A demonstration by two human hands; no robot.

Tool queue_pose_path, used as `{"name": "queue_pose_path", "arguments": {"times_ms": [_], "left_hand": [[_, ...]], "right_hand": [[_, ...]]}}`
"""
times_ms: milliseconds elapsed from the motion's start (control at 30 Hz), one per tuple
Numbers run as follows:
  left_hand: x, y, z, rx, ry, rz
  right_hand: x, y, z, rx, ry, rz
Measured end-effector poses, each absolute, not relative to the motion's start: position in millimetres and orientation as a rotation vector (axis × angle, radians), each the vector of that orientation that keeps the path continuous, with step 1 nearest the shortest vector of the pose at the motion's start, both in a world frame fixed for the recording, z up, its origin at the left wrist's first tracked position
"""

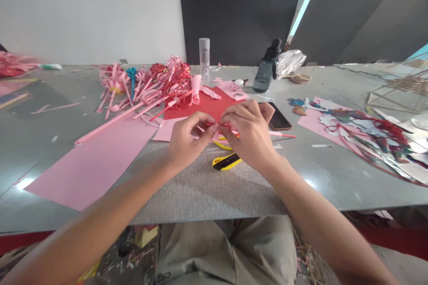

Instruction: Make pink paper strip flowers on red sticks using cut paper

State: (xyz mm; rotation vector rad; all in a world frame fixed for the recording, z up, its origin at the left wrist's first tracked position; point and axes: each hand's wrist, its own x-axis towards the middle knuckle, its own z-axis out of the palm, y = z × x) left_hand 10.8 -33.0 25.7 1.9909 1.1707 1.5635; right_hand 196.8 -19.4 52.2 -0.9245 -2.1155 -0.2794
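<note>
My left hand (192,136) and my right hand (249,129) meet over the middle of the table, fingertips pinched on a small red and pink paper piece (216,126). Most of that piece is hidden by the fingers. Beneath my hands lie red paper (200,107) and pink paper (165,129). A yellow and black utility knife (224,162) rests just in front of my right hand, its far end covered by that hand. To the right of it, a thin pink and red rolled paper stick (283,134) pokes out past my fingers.
Pink and red paper flowers (160,82) are heaped at back left, beside a large pink sheet (100,160). A phone (279,116), a dark bottle (264,73) and a clear bottle (204,59) stand or lie beyond my hands. Colourful scraps (368,129) cover the right side.
</note>
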Motion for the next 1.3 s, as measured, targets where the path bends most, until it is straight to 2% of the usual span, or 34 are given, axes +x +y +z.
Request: {"name": "queue_pose_path", "arguments": {"times_ms": [1300], "left_hand": [[9.4,-34.2,28.4,1.929,1.144,1.482]], "right_hand": [[195.4,-21.8,50.6,-0.932,-2.129,-0.262]]}}
